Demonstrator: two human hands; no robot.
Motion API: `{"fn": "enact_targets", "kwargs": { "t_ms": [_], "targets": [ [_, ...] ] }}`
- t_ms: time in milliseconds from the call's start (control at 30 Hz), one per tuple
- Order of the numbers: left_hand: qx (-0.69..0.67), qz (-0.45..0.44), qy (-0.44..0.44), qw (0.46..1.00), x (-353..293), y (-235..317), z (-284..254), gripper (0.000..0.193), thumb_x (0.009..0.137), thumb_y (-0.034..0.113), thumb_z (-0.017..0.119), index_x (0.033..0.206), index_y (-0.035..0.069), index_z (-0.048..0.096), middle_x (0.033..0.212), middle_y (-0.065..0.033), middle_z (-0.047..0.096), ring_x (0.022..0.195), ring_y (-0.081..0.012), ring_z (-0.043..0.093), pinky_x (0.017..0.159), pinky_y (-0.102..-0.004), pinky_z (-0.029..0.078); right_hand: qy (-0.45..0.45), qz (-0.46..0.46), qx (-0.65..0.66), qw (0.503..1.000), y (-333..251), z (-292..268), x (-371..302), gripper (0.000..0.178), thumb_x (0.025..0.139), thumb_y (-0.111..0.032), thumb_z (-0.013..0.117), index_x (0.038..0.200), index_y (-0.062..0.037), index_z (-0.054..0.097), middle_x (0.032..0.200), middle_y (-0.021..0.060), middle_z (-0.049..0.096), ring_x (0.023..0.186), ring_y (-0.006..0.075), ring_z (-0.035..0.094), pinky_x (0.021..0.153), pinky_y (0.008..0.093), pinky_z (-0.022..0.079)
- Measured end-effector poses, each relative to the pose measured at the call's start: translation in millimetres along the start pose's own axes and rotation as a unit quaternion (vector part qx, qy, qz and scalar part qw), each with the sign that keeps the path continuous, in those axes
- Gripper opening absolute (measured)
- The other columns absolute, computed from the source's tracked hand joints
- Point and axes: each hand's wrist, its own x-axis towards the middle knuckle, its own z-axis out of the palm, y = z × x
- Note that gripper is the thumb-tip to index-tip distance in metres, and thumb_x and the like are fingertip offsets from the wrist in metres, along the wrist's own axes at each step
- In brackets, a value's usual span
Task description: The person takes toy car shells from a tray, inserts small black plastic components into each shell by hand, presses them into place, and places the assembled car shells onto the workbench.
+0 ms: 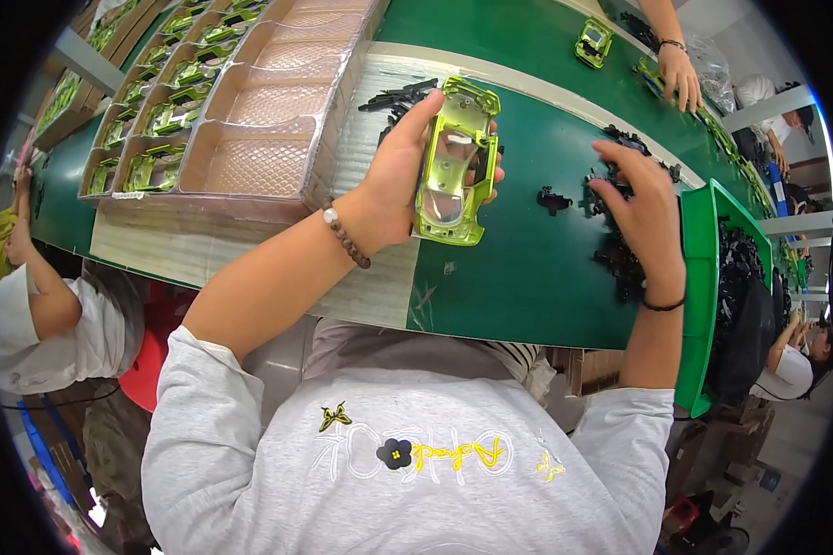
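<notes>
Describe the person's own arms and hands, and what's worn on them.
The left hand and right hand are both gloveless. The left wrist wears a bracelet of round brown beads with one pale bead; the right, a thin black band. Light grey, flecked short sleeves leave the forearms bare.

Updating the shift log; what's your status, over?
Left hand holding green car shell. Right hand at black parts, fingers apart. Loose black piece between hands.
</notes>
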Motion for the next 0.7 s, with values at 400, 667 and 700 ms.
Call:
{"fn": "enact_targets", "kwargs": {
  "t_ms": [400, 667, 700],
  "targets": [
    [-0.090, -0.044, -0.047, 0.994, 0.9, -1.6, 3.3, 0.051, 0.093, 0.034, 0.026, 0.120, -0.003, 0.047, 0.108, -0.0197, 0.057, 0.093, -0.0287, 0.060, 0.080, -0.0411, 0.050, -0.160, -0.111, -0.001, 0.981, -1.2, 19.4, -2.7, 0.021, 0.068, -0.001, 0.066, 0.089, -0.0049, 0.065, 0.096, 0.0054, 0.065, 0.079, 0.0228, 0.058, 0.071, 0.0336, 0.047],
    [-0.139, -0.052, -0.063, 0.987, 1.5, -2.1, -5.0, 0.051, 0.093, 0.035, 0.024, 0.116, -0.003, 0.048, 0.103, -0.0195, 0.059, 0.091, -0.0279, 0.061, 0.081, -0.0406, 0.051, -0.158, -0.193, 0.029, 0.968, 3.7, 7.7, 0.9, 0.024, 0.062, 0.005, 0.061, 0.084, -0.0029, 0.066, 0.099, 0.0055, 0.066, 0.079, 0.0241, 0.057, 0.071, 0.0323, 0.048],
    [-0.142, -0.055, -0.063, 0.986, 1.8, -2.0, -2.9, 0.051, 0.093, 0.035, 0.024, 0.116, -0.003, 0.048, 0.103, -0.0195, 0.059, 0.091, -0.0279, 0.061, 0.081, -0.0406, 0.051, -0.178, -0.195, 0.015, 0.964, 4.1, 10.1, -0.6, 0.023, 0.063, 0.005, 0.062, 0.084, -0.0028, 0.066, 0.100, 0.0053, 0.065, 0.079, 0.0237, 0.057, 0.071, 0.0317, 0.047]
  ]
}}
